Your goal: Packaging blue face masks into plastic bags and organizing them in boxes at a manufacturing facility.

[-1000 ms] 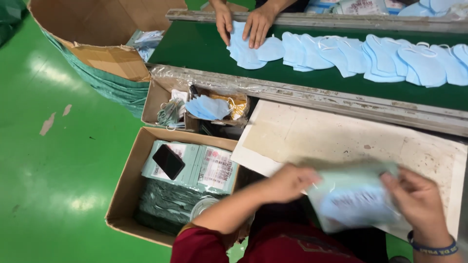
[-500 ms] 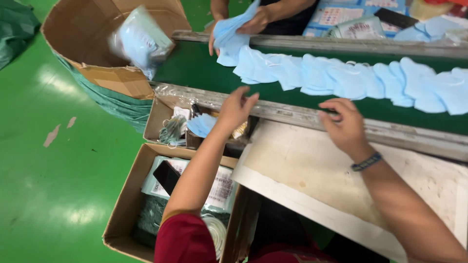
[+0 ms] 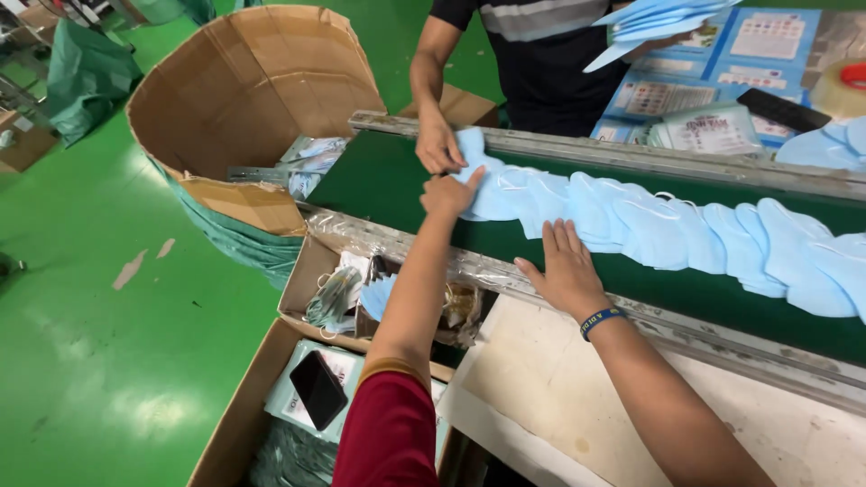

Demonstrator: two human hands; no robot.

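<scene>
Here, the person's left hand [image 3: 448, 194] pinches the first of a row of overlapping pale blue fabric face masks [image 3: 667, 230] on one dark green conveyor belt [image 3: 379, 176], while the right hand [image 3: 564, 266] lies flat and released, fingers spread, at the belt's near edge, touching the masks. One co-worker's hand [image 3: 437, 144] grips the same end mask. Two open brown cardboard boxes [image 3: 302, 289] sit below; one black phone [image 3: 317, 390] lies in the nearer one.

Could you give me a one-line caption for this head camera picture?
Left hand grips blue masks on a green belt; right hand rests flat beside them.
</scene>
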